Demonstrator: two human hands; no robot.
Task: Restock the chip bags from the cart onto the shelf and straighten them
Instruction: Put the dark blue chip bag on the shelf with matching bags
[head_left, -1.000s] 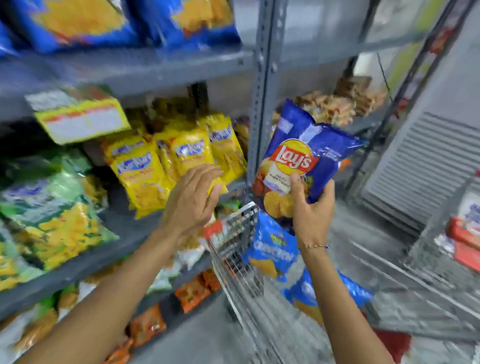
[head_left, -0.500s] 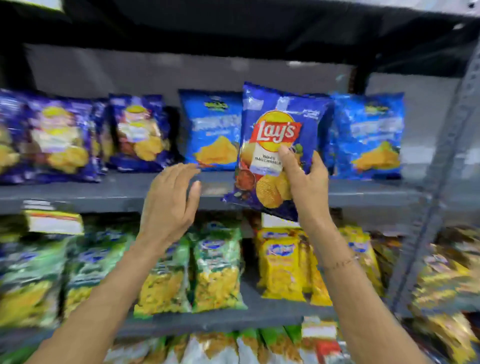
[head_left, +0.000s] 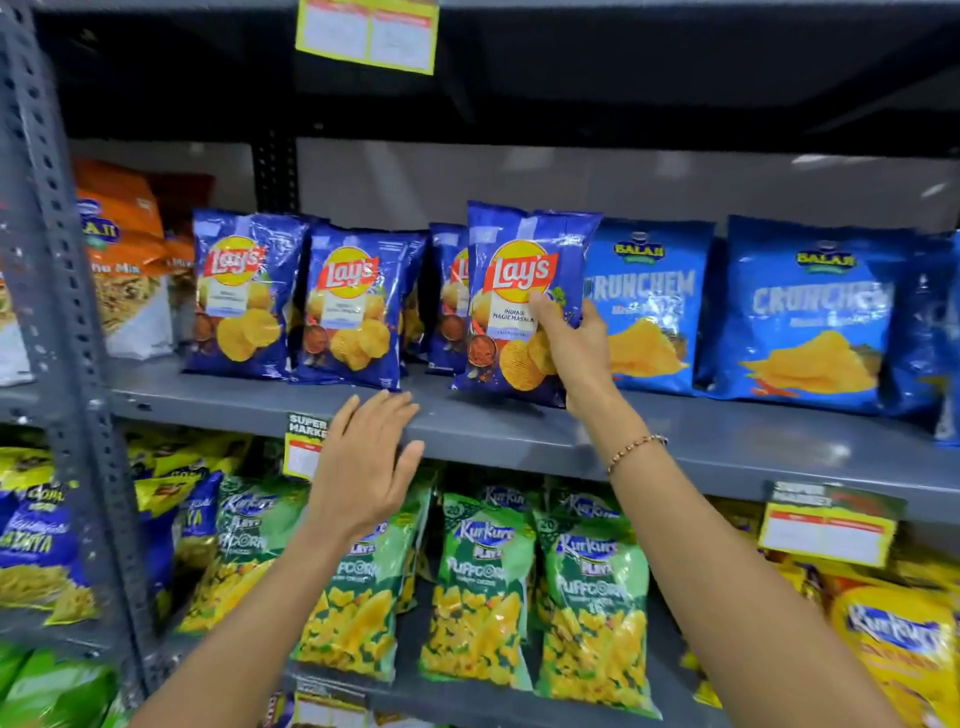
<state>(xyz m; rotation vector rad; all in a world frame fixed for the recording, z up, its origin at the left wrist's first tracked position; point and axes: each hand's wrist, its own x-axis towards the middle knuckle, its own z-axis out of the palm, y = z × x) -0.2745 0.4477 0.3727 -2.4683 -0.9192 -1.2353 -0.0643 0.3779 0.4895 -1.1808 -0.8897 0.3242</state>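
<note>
Placing step in hand: right hand (head_left: 574, 353) clamped on the Lay's bag (head_left: 524, 306) at frame centre, bottom edge seemingly touching the shelf (head_left: 519, 431), just left of the Crunchem bags (head_left: 649, 306). Left hand (head_left: 363, 467) empty, fingers spread, below the shelf lip. Next: seat upright, release, square with the Lay's row (head_left: 353, 306).

Four blue Lay's bags (head_left: 522, 301) stand on the middle shelf (head_left: 519, 431), two light-blue Crunchem bags (head_left: 649, 306) to their right, and three green Puffcorn bags (head_left: 480, 592) sit on the shelf below.
</note>
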